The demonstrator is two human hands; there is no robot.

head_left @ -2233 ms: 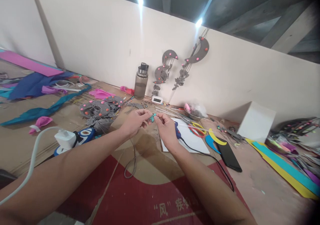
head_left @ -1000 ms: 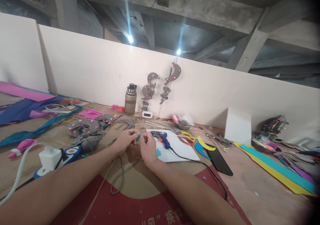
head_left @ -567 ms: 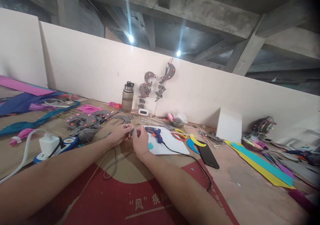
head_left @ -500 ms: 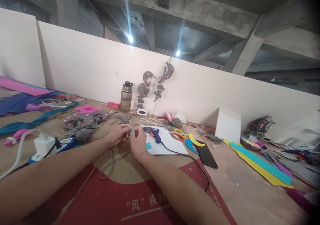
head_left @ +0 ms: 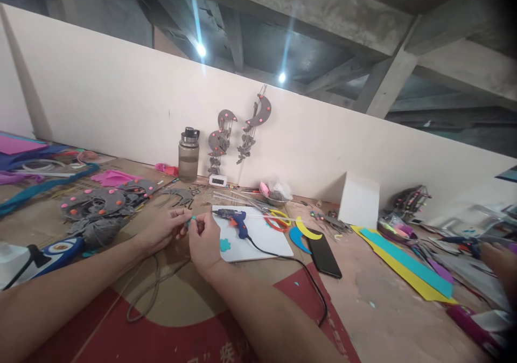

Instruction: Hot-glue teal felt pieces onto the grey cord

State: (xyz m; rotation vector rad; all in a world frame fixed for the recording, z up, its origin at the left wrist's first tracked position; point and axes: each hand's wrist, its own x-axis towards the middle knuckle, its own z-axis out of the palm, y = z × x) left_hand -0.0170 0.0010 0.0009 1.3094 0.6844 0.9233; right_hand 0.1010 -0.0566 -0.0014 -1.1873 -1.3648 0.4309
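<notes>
The left hand and the right hand meet fingertip to fingertip, each with thumb and fingers pinched on a small teal piece held up between them; so little of it shows that a light two-sided grip seems the way to steady it. A grey cord loops on the cardboard below, its upper part leading towards the fingers, though I can't tell whether it is joined to the piece. Just beside the right hand, a teal flower shape lies on the near-left part of a white board. The blue glue gun lies there too, nozzle towards the hands, likely for easy reach and to keep drips on the board. Scissors overlap the board's far right; beyond them, a yellow crescent partly covers a blue crescent and the black phone.
</notes>
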